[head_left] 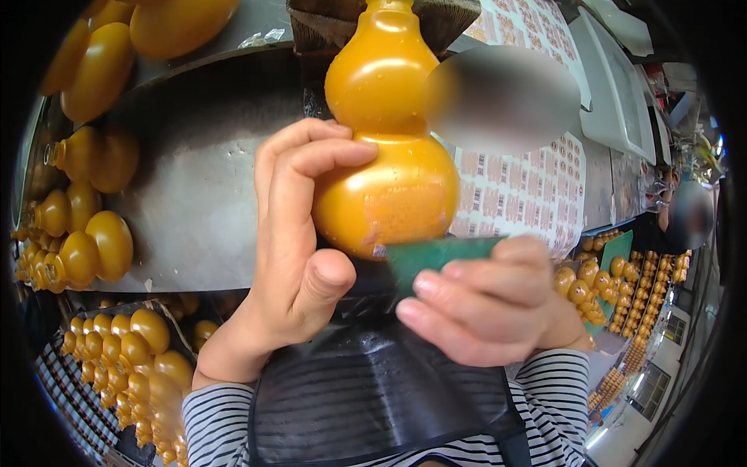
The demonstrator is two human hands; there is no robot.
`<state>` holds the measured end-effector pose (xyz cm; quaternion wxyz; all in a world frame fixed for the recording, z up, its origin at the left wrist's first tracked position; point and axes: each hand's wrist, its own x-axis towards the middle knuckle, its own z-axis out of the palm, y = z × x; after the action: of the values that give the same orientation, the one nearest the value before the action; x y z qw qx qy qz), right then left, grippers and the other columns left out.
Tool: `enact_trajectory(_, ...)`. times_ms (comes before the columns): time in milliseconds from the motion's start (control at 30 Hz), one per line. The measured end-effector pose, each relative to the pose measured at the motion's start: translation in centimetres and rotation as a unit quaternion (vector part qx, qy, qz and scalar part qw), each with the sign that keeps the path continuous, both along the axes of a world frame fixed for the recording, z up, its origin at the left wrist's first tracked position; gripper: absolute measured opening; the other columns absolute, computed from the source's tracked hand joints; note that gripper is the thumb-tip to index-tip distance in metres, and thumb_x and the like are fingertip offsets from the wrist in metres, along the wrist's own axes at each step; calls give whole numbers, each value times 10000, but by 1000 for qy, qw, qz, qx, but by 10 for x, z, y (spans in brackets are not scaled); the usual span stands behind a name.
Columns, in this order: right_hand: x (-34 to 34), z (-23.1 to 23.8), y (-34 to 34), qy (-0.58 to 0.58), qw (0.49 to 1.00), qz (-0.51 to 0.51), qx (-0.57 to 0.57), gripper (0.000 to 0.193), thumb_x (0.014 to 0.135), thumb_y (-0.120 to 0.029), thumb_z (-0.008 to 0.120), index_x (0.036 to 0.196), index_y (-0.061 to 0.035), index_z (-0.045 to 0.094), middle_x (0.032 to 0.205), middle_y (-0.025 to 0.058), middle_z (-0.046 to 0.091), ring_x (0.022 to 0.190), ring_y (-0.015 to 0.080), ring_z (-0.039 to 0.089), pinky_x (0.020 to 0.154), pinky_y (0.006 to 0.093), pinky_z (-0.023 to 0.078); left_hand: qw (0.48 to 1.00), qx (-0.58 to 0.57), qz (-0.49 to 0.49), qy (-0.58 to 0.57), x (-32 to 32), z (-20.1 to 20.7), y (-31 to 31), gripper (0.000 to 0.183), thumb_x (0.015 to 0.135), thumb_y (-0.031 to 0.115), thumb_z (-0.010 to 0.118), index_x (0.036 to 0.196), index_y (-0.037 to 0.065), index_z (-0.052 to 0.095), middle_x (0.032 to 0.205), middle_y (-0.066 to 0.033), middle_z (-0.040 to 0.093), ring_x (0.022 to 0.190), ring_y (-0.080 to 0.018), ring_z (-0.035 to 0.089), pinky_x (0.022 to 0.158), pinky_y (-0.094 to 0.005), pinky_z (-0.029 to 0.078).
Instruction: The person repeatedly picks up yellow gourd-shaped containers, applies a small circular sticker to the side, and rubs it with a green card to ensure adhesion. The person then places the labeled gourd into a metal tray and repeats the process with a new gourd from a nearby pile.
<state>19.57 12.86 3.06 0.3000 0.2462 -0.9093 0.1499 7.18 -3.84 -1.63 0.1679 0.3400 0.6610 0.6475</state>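
Note:
A golden-yellow gourd-shaped bottle lies in front of me, its neck toward the far side, with water drops on its surface. My left hand steadies it from the left: the fingers curl over the narrow waist, and the thumb stands off near the base. A thin, partly see-through label lies on the lower bulb. In my right hand a flat green scraper is pinched between thumb and fingers, its edge by the bottle's base just below the label.
A dark wooden block sits under the bottle's neck on the metal bench. Label sheets lie to the right, near a white tray. More gourd bottles stand at left; several fill a rack below.

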Motion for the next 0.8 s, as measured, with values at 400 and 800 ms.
enact_trajectory(400,0,-6,-27,59,997,-40,5,127,678,-97,714,791,-156,714,851,-68,656,767,64,566,602,236,301,1000,5,3,3,-1,-1,2,944,855,798,289,1269,-29,478,1252,-195,386,1205,-293,405,1051,-390,329)
enact_trajectory(800,-9,-6,-16,-100,892,-224,-378,260,859,-6,662,1086,27,540,1051,118,569,891,137,586,782,249,484,993,-63,-3,102,0,-2,0,749,751,408,781,1290,31,424,1311,-137,339,1275,-253,362,1100,-378,288)
